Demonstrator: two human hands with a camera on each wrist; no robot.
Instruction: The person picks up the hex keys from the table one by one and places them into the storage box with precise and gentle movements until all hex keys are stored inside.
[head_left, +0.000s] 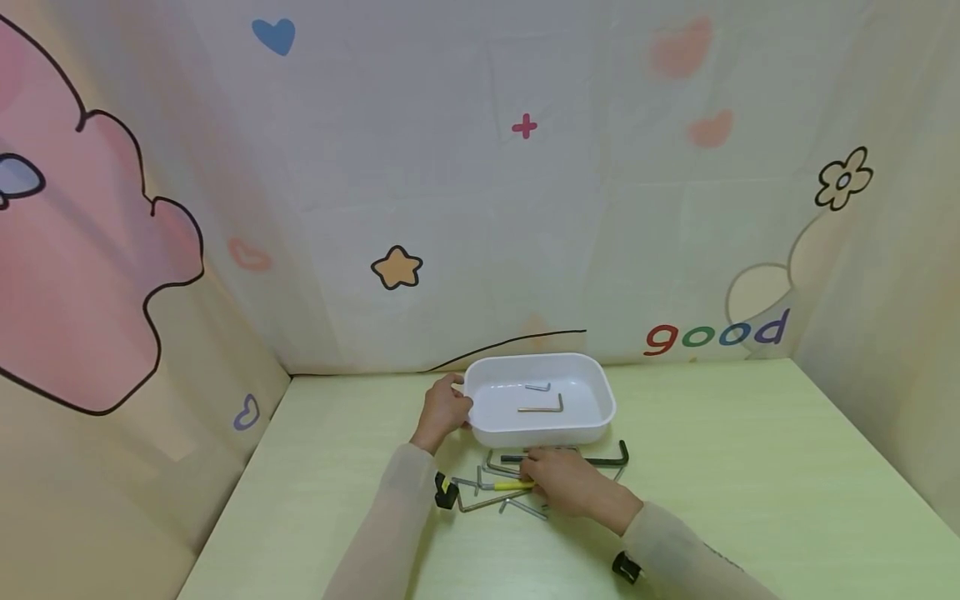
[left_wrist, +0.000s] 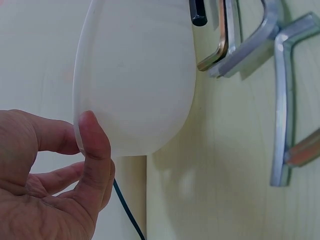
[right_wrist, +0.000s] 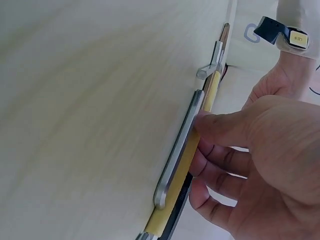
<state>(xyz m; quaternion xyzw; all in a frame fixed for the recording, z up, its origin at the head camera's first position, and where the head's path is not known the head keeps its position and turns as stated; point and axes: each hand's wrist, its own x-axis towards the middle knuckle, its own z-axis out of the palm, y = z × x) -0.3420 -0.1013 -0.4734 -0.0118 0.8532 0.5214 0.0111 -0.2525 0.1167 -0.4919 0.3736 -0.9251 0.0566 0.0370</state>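
Observation:
My left hand (head_left: pixel 444 410) pinches the left end of a white plastic tray (head_left: pixel 543 437), thumb on one side of the rim and fingers on the other. Inside lie a small silver hex key (head_left: pixel 538 387) and a longer brownish hex key (head_left: pixel 542 409). Just in front of the tray, my right hand (head_left: pixel 566 482) is down in a loose pile of hex keys. In the right wrist view its thumb and curled fingertips are right at a yellow-sleeved hex key (right_wrist: pixel 212 92), with a silver hex key (right_wrist: pixel 180 150) alongside; I cannot tell whether it grips one.
A large black hex key (head_left: pixel 611 461) sticks out right of the right hand. Several silver and brownish keys, including one silver key (head_left: pixel 527 508), are spread across the light wooden table (head_left: pixel 750 483). Behind the tray hangs a printed curtain (head_left: pixel 450 167).

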